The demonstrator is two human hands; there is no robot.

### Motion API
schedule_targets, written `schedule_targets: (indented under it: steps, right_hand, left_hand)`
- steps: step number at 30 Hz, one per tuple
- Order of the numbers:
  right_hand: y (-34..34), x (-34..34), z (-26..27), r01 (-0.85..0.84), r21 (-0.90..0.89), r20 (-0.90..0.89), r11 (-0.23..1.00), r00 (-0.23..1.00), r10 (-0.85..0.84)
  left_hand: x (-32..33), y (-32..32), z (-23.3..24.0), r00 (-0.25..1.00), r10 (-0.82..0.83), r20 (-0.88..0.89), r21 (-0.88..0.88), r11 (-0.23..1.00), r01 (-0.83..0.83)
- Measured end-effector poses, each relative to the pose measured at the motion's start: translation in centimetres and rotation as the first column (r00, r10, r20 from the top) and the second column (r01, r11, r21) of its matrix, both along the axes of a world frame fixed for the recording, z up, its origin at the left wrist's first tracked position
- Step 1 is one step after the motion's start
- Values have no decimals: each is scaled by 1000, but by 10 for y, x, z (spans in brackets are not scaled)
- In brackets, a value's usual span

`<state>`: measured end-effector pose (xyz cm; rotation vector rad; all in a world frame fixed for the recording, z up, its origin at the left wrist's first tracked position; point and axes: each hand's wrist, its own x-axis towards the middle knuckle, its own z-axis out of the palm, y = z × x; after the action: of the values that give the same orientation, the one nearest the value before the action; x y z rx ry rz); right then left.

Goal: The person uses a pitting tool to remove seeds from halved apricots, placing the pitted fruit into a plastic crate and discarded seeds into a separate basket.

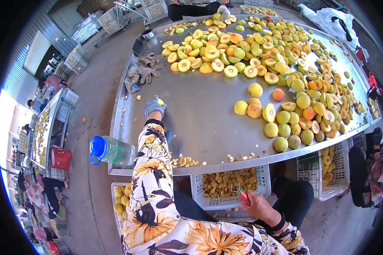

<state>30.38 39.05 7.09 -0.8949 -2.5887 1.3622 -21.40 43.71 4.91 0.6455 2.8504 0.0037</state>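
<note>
My left hand (155,109), in a grey knit glove, is stretched over the left part of the metal table. A small yellow-green piece of fruit (160,102) shows at its fingers, mostly covered by the hand. Low over a white plastic crate (196,191) of cut fruit, my bare right hand (258,205) grips a pitting tool (244,197) with a red handle, a green collar and a thin metal loop. Whole and halved yellow-green stone fruit (239,52) is heaped along the far and right parts of the table.
Grey work gloves (143,75) lie near the table's left edge. A blue-capped water bottle (118,150) lies at the near left corner, partly behind my sleeve. Fruit scraps (183,161) line the near edge. Across the table, a person's gloved hand (223,13) handles fruit. Another person (375,172) sits at right.
</note>
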Motion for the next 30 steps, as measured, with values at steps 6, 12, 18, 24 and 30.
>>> schedule_targets:
  steps: [6,12,18,24,30]
  right_hand:
    - [0,-30,0,53,-88,-115,995,991,-63]
    - [5,-61,7,80,-49,-232,996,969,-89]
    - [-4,-60,24,91,-23,-308,996,947,-94]
    - [-18,-29,24,157,-111,-187,981,966,-176]
    - [-28,-7,17,231,-145,-202,962,945,-257]
  left_hand:
    - [60,-36,24,771,-156,617,622,697,-357]
    - [210,-106,53,316,-778,544,713,229,-663]
    - [291,-122,24,121,-740,661,350,162,-923]
    - [354,-114,30,381,-699,606,598,84,-797]
    - [379,-107,19,501,-706,501,776,109,-621]
